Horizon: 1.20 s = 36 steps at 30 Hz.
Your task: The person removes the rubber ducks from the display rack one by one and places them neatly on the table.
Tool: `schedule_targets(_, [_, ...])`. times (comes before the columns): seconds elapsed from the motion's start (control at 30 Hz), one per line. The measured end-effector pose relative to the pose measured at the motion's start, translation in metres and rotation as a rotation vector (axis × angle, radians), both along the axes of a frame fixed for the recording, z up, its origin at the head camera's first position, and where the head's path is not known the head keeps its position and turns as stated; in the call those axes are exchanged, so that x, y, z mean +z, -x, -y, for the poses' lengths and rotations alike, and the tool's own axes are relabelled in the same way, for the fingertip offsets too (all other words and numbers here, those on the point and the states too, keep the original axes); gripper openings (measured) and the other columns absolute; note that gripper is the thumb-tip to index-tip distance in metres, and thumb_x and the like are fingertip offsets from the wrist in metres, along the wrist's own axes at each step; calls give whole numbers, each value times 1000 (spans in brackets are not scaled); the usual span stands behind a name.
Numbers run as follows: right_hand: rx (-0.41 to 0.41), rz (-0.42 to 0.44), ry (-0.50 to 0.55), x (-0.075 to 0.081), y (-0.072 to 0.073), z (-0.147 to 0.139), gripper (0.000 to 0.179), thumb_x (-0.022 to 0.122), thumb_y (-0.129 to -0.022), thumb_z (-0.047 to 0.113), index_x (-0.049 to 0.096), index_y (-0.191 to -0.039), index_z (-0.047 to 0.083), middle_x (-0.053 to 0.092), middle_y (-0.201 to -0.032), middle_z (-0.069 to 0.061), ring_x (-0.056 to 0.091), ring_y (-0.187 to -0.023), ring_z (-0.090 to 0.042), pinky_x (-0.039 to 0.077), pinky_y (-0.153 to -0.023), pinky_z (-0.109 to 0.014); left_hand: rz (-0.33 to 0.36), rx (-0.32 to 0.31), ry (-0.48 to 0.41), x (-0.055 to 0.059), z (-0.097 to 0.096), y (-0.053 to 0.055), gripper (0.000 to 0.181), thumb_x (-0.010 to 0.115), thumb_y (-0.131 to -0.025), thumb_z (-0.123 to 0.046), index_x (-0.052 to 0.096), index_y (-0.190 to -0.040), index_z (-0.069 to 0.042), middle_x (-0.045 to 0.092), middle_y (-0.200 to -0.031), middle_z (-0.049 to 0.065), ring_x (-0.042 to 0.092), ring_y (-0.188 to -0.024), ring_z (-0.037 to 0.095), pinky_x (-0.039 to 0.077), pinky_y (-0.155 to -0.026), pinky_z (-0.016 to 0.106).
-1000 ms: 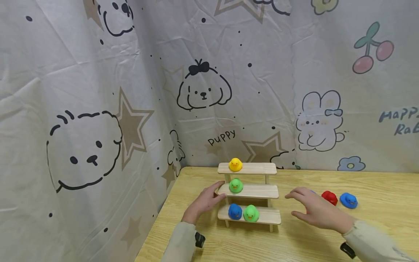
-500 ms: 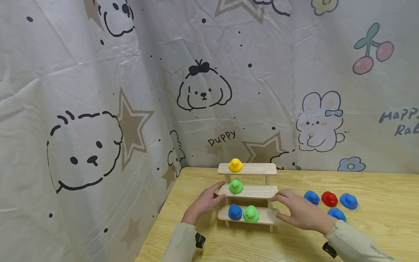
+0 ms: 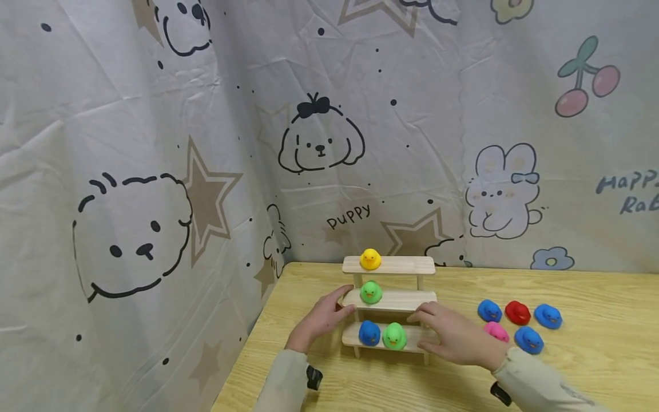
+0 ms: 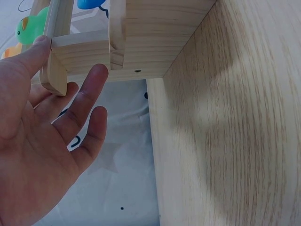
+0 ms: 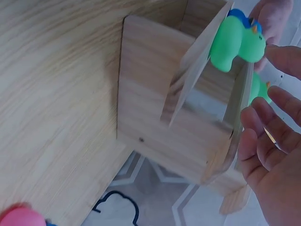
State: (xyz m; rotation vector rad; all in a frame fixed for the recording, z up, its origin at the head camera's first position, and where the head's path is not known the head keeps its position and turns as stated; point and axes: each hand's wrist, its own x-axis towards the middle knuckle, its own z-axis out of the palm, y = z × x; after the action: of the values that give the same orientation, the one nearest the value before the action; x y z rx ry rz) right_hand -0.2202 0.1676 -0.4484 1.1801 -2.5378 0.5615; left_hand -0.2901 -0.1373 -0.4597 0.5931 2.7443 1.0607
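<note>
A three-tier wooden display shelf (image 3: 404,300) stands on the table. My left hand (image 3: 321,316) holds the left end of its middle tier; in the left wrist view the thumb lies at the board's edge, with a finger behind it. My right hand (image 3: 455,337) hovers by the right end of the lower tiers, fingers loosely bent around nothing. Near its thumb in the right wrist view is a green rubber duck (image 5: 230,43) on the bottom tier, beside a blue duck (image 3: 369,333). Another green duck (image 3: 371,292) sits on the middle tier, a yellow duck (image 3: 370,259) on top.
Right of the shelf, several ducks lie on the wood-grain table (image 3: 607,343): a red duck (image 3: 517,313), a pink duck (image 3: 496,331) partly behind my right hand, and blue ducks, one (image 3: 529,340) nearest me. A printed curtain (image 3: 422,131) hangs behind and at the left.
My right hand has moved left from beside the loose ducks to the shelf's right end, uncovering several of them. The left hand and the ducks on the shelf have stayed put.
</note>
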Motion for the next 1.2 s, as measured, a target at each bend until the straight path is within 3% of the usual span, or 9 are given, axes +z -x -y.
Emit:
schedule_targets(0.27, [101, -18, 30, 0, -1, 17, 40, 79, -77, 21, 63, -112, 9, 56, -102, 3, 54, -92, -11, 50, -78, -31, 11, -3, -7, 1, 0, -1, 55, 52, -98, -37, 36, -146, -15, 47, -139, 7, 59, -95, 16, 49, -84, 36])
schedule_targets(0.73, [25, 58, -33, -5, -1, 35, 41, 79, -77, 29, 63, -112, 11, 55, -103, 4, 53, -90, -9, 49, -77, -31, -1, -8, -10, 1, 0, -1, 55, 52, -98, -37, 36, -146, -15, 47, -140, 8, 59, -95, 16, 49, -84, 36])
schedule_targets(1.2, [37, -6, -53, -9, 5, 41, 38, 80, -76, 23, 63, -108, 10, 54, -99, 2, 52, -88, -10, 49, -74, -29, 3, -4, -8, 0, 0, 0, 55, 52, -98, -37, 37, -146, -16, 47, -139, 7, 59, -93, 15, 49, -83, 35])
